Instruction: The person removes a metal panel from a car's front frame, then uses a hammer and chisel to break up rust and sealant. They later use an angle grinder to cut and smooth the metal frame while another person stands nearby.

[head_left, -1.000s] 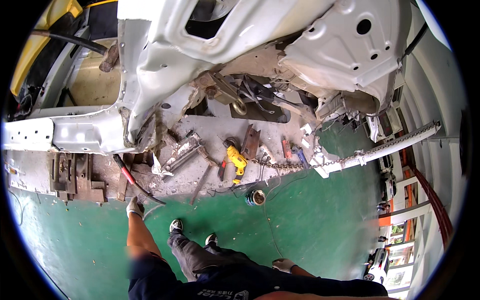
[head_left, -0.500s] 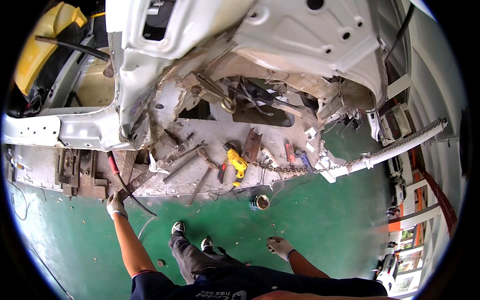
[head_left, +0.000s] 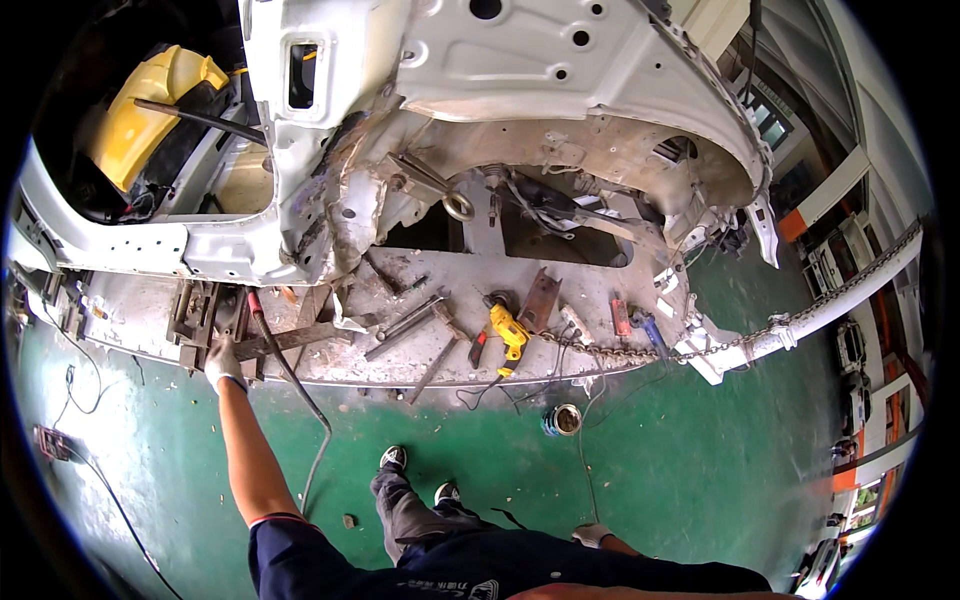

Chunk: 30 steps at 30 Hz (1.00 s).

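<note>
My left hand [head_left: 222, 364], in a pale work glove, is closed around the left end of a long flat metal bar [head_left: 290, 339], at the front edge of the grey bench platform [head_left: 400, 372]. Clamp-like rusty metal blocks [head_left: 185, 318] sit right beside that hand. A red-handled tool with a dark cable [head_left: 262, 312] crosses over the bar and trails down to the floor. My right hand [head_left: 592, 535], also gloved, is low beside my body, away from the bench. Its fingers are mostly hidden.
A stripped white car body [head_left: 330, 40] rises over the platform. On it lie a hammer [head_left: 440, 352], a yellow power drill [head_left: 510, 335], a rusty channel piece [head_left: 541, 298] and a chain [head_left: 600, 350]. A can [head_left: 562, 419] and cables stand on the green floor.
My left hand has moved forward over the platform edge, and the bar has swung to lie more crosswise. My right hand has drawn back toward my body. The view has shifted.
</note>
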{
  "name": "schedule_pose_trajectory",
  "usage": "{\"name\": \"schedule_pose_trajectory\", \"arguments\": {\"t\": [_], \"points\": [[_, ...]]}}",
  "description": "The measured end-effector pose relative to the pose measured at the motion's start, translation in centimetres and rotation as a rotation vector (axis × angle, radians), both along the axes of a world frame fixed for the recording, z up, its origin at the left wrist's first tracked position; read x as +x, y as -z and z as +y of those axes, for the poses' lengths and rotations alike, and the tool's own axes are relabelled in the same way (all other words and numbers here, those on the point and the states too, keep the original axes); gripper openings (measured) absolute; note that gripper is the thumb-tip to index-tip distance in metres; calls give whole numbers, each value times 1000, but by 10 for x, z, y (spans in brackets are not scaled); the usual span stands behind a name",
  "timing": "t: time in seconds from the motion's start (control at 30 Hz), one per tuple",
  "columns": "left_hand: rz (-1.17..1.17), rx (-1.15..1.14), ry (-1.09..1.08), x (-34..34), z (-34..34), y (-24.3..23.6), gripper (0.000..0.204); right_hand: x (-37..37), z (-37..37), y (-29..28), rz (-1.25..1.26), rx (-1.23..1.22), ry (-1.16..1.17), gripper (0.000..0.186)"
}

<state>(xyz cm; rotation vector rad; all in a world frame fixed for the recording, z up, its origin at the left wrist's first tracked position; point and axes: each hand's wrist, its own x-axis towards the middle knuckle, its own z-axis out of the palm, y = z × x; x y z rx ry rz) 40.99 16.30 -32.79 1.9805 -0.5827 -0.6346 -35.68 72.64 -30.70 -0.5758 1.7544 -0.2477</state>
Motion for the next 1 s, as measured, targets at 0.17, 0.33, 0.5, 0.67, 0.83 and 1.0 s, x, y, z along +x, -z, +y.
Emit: {"name": "schedule_pose_trajectory", "arguments": {"t": [0.17, 0.33, 0.5, 0.67, 0.83, 1.0], "points": [[366, -287, -48, 29, 16, -39, 42, 0, -19, 0, -182, 36, 762, 15], [120, -277, -35, -10, 22, -79, 50, 22, -41, 14, -255, 88, 734, 21], [97, -610, 153, -55, 26, -192, 44, 15, -32, 58, -540, 77, 785, 13], [-37, -541, 316, -106, 97, -326, 26, 23, -52, 73, -283, 109, 725, 10], [-594, -626, 600, -190, 164, -405, 17, 89, -162, 10, 219, -461, -189, 28], [-112, -684, 524, -216, 195, -437, 21, 183, -292, -105, 110, -1014, -405, 60]]}}
